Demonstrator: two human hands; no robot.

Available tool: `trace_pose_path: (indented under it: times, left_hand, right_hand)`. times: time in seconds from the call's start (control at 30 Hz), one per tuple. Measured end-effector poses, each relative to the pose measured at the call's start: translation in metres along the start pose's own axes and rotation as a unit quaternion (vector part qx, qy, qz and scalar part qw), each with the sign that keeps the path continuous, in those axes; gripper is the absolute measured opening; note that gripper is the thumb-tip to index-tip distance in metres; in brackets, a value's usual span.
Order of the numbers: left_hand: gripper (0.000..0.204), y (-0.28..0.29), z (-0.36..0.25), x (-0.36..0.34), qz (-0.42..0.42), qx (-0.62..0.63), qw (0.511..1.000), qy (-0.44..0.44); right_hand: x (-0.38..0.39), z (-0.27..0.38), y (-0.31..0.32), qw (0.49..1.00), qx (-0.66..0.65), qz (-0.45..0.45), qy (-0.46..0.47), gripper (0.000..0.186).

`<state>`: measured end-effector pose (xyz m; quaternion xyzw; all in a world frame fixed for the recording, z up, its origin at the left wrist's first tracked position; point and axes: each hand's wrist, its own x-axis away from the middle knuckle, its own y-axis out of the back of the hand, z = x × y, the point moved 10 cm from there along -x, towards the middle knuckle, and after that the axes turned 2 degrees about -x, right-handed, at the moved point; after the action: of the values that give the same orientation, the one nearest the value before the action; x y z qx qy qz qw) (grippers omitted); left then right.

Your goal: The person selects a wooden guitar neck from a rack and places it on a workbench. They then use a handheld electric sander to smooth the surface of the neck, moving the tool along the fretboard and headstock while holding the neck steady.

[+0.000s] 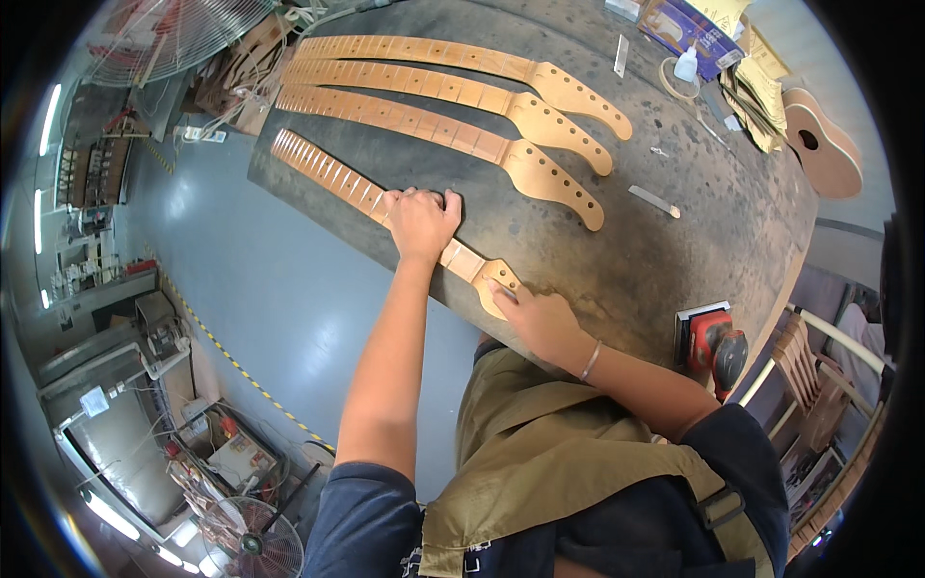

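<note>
Neck [362, 194] lies along the table [631, 260] edge nearest us, probably for easy reach. Our left hand [422, 226] has fingers clamped mid-neck, likely for steadiness; right hand [547, 324] touches the headstock [492, 274], can't tell how closed.

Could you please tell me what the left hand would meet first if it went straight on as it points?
Beyond the guitar neck under it, the left hand would probably meet the nearest of the three other necks on the bench, though exact depth is unclear.
</note>
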<state>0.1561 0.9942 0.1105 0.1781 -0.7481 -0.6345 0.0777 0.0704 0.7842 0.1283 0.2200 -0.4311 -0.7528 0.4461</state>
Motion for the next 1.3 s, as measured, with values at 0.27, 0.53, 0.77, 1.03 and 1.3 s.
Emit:
trace_pose_path:
  times: [0.27,0.53,0.77,1.03,1.3]
  left_hand:
    - [0.045,-0.003,0.004,0.001,0.011,0.0,1.0,0.009]
    - [0.046,-0.002,0.001,0.0,0.014,0.003,1.0,0.012]
    - [0.046,-0.006,0.004,0.002,0.012,0.003,1.0,0.01]
    - [0.046,-0.007,0.002,-0.003,0.032,-0.036,0.999,0.01]
    - [0.047,-0.004,0.003,0.001,0.005,0.01,1.0,0.006]
  right_hand:
    - [-0.003,0.0,-0.002,1.0,-0.019,0.002,-0.003,0.045]
    - [-0.006,-0.003,-0.009,1.0,-0.02,0.001,-0.006,0.046]
    - [0.037,0.005,0.027,0.996,-0.036,-0.072,0.037,0.053]
    - [0.025,0.096,-0.045,0.964,-0.138,-0.046,0.222,0.058]
    - [0.037,0.01,0.01,0.982,-0.128,-0.135,-0.015,0.068]
